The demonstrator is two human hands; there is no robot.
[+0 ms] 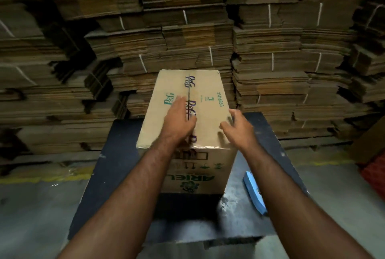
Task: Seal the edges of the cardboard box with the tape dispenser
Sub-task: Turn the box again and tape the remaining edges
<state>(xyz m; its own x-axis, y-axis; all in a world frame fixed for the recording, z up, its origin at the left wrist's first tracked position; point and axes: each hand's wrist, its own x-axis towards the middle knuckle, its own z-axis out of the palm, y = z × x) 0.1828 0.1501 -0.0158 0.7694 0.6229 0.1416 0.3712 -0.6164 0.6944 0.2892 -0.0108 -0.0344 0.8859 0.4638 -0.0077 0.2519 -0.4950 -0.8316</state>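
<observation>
While the printed cardboard box stands on the dark table, its top flaps meet at a seam with no tape discernible. Left hand presses flat there; right hand hovers relaxed, empty. No tape dispenser is identifiable; sealing apparently remains.
</observation>
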